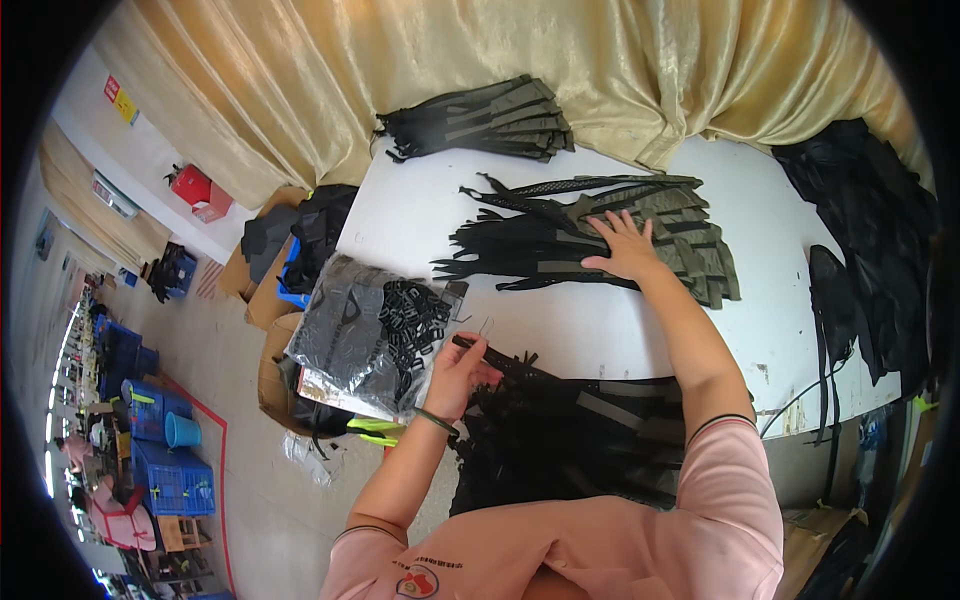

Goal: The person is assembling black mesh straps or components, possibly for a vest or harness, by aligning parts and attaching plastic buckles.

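My right hand lies flat with fingers spread on a fanned pile of black and olive fabric straps on the table. Closer to me, my left hand is closed on a black strap, its end poking out past the fingers. A thin wire-like loop shows by those fingertips; I cannot tell whether it is held. Below, a heap of black strap pieces hangs at the table's front edge against my body. Beside my left hand lies a clear plastic bag with small black buckles on it.
Another strap bundle lies at the table's back, against the gold curtain. Black fabric is heaped along the right edge of the white table. Cardboard boxes stand on the left, with blue crates farther off.
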{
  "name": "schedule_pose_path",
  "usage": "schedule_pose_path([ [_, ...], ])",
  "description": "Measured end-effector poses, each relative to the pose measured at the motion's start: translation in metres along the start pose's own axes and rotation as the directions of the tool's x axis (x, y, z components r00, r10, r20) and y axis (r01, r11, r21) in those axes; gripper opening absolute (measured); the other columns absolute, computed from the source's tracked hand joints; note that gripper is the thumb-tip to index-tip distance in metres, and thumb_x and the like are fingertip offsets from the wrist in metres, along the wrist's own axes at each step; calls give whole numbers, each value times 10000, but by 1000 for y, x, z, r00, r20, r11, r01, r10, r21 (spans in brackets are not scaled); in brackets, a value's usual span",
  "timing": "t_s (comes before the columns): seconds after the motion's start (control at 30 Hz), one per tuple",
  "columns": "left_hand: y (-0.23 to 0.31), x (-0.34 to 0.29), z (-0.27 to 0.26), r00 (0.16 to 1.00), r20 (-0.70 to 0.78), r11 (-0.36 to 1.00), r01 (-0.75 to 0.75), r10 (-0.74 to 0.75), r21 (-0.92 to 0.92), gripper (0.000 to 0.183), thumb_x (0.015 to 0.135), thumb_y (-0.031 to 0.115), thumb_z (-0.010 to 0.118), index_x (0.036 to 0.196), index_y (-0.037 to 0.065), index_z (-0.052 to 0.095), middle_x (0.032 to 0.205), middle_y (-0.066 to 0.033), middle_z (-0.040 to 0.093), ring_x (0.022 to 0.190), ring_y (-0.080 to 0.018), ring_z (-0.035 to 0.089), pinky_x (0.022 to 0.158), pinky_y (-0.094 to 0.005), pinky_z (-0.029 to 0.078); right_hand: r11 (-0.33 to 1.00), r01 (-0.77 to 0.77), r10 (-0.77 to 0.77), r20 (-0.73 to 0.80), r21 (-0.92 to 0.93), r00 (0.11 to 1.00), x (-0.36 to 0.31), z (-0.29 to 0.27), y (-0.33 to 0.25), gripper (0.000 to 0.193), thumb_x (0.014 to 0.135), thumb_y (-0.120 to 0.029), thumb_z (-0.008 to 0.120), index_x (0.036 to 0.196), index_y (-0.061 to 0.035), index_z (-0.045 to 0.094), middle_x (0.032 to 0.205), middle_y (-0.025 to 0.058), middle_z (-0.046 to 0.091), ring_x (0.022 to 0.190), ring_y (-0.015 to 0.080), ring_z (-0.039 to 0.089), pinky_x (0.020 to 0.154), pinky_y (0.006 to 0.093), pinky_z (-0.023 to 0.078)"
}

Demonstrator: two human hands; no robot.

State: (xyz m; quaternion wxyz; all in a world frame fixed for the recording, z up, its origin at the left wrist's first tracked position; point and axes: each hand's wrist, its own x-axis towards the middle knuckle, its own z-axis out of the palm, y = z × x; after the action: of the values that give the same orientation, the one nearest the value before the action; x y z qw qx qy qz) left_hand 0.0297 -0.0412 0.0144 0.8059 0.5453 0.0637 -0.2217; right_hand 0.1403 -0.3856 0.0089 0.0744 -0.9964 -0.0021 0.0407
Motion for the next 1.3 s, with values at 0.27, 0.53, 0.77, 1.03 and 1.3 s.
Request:
schedule_pose_path([
  [0.27,2,-4,4,971,2,967,-240,241,84,92,843,59,644,883,48,562,723,-26,596,564,-111,580,488,-224,448,999,9,1,-218,45,976,-86,-8,-1,818,752,-528,645,1426,-210,307,1481,127,271,1392,331,167,1081,608,69],
  [0.53,2,-22,13,973,163,956,-196,162,217,70,887,115,602,914,54,580,708,-18,586,594,-83,563,517,-195,426,382,224,-439,-37,897,898,-156,-13,-163,483,849,-34,580,1313,-58,446,1014,120,624,836,161,619,743,265,487],
  [0.77,32,16,-109,794,-128,585,-318,594,746,111,837,127,657,831,21,624,681,-7,605,594,-72,498,566,-235,428,196,64,-218,-20,978,976,-164,18,-167,197,911,-78,528,1059,16,617,790,48,580,556,89,482,526,212,422],
  [1.03,23,39,-108,852,140,39,-184,504,982,253,736,233,723,928,93,634,858,-134,587,790,-319,603,671,-402,491,324,146,-308,-42,935,950,-162,21,-179,171,882,-101,590,1003,7,643,811,77,605,569,115,529,535,246,440],
  [1.3,23,51,-103,786,289,-104,-279,547,955,226,718,224,721,887,88,659,874,-123,597,806,-323,598,694,-402,495,351,282,-349,-155,893,924,-153,30,-190,173,868,-111,605,982,9,653,786,90,634,585,122,563,543,255,454],
])
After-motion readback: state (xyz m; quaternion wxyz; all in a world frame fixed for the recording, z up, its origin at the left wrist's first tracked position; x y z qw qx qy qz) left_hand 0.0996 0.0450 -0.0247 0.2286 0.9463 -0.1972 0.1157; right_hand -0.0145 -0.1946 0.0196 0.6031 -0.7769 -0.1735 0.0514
